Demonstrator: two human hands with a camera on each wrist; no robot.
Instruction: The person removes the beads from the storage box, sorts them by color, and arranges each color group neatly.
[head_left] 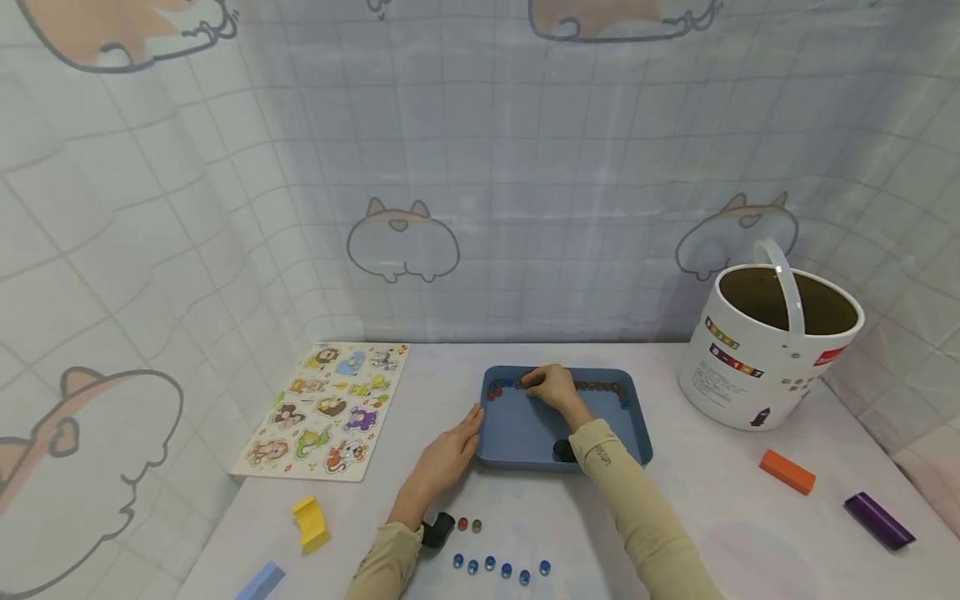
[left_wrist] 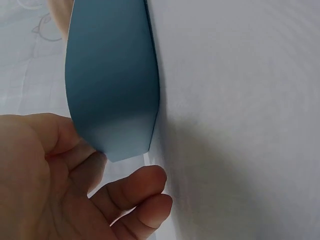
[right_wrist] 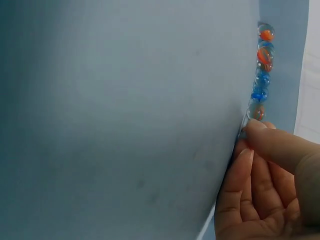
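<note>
Blue shallow tray sits mid-table, close to the back curtain. Glass marbles run in a line inside it, along the far wall; in the right-wrist view they show orange and blue swirls. Head view has marbles on both sides of the right hand: red and blue toward the left corner, brownish ones toward the right corner.

Right hand is over the far wall, thumb and index tips nearly together at the line, thumb tip right by an orange-swirled marble. Cannot tell if a marble is pinched; the fingertips hide the spot.

Left hand is at the tray's left side, touching the wall near the rim, fingers loosely bent. Left-wrist view: two fingertips hang off the wall, near the tabletop.

Loose on the table in front of the tray: one red marble and one darker marble beside the left wrist camera, plus six blue marbles in an uneven row nearer the wearer.

Left side: animal puzzle board at the back, then yellow notched block and light-blue block. Right side: white bucket with its handle up, orange block and purple block in front of it.
</note>
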